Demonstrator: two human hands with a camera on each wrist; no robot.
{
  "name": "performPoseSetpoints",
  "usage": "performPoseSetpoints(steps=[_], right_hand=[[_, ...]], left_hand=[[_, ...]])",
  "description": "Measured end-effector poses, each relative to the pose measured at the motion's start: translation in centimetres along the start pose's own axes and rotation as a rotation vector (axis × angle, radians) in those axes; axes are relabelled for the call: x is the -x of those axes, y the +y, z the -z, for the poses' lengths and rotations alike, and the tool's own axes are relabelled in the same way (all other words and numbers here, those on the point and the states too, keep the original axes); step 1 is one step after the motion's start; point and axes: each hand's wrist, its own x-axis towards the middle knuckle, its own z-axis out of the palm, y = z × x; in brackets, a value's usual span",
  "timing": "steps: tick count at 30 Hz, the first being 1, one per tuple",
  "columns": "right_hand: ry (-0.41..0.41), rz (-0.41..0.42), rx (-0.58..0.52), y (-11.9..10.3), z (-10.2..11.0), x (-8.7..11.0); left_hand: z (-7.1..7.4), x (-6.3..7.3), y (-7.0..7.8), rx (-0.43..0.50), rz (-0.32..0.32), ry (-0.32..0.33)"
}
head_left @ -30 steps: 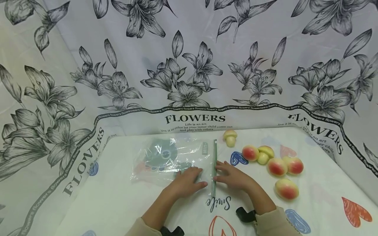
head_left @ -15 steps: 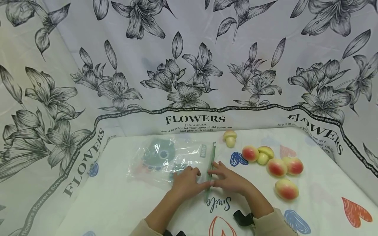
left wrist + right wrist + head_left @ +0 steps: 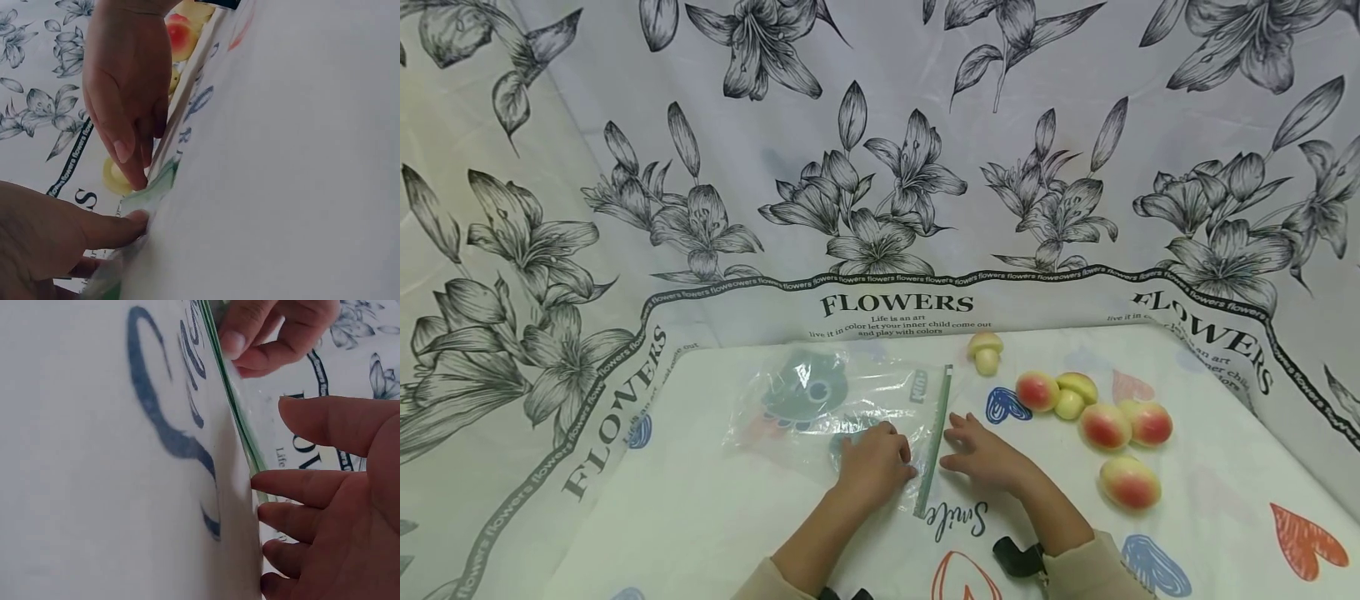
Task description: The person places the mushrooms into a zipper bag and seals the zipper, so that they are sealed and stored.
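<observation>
A clear plastic zip bag (image 3: 880,387) with a green dinosaur print lies flat on the table in the head view. Its green zip strip (image 3: 935,442) runs along the right-hand end, slightly slanted. My left hand (image 3: 872,467) is over the bag's near part, thumb and forefinger pinching the plastic just left of the strip. Just right of the strip is my right hand (image 3: 987,454), holding nothing. In the right wrist view its fingers (image 3: 300,487) are spread, with the fingertips down at the table by the strip (image 3: 240,419).
Right of the bag lie several red-and-yellow peach-like fruits (image 3: 1131,482) and two yellow mushroom-shaped pieces, one (image 3: 985,354) behind the strip and one (image 3: 1075,394) among the fruits. A flower-printed curtain (image 3: 880,208) stands behind the white printed tablecloth (image 3: 700,517).
The strip's near end has swung left and the bag has turned slightly. The hands came together at the strip half a second ago; now the left thumb has drawn back left, leaving a gap.
</observation>
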Motion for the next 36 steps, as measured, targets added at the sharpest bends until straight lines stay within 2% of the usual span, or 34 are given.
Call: performPoseSetpoints(steps=[8,15,23,29,32,36], right_hand=[[0.026,0.027,-0.022,0.1,0.0,0.0],[0.058,0.068,-0.140,-0.1,0.1,-0.1],[0.083,-0.009,-0.245,-0.6,-0.3,-0.3],[0.125,-0.021,-0.191,-0.7,-0.4,-0.4],[0.172,-0.014,-0.147,-0.8,-0.3,-0.3],[0.267,0.064,-0.044,-1.0,-0.2,-0.2]], left_hand=[[-0.1,-0.2,-0.3,0.034,-0.013,0.015],[0.1,-0.3,-0.8,0.063,-0.035,0.000],[0.2,0.0,0.2,0.009,-0.022,-0.034],[0.3,-0.1,0.5,0.070,-0.011,0.003],[0.4,-0.1,0.5,0.088,-0.019,0.031],[0.3,0.0,0.4,0.116,-0.026,0.053]])
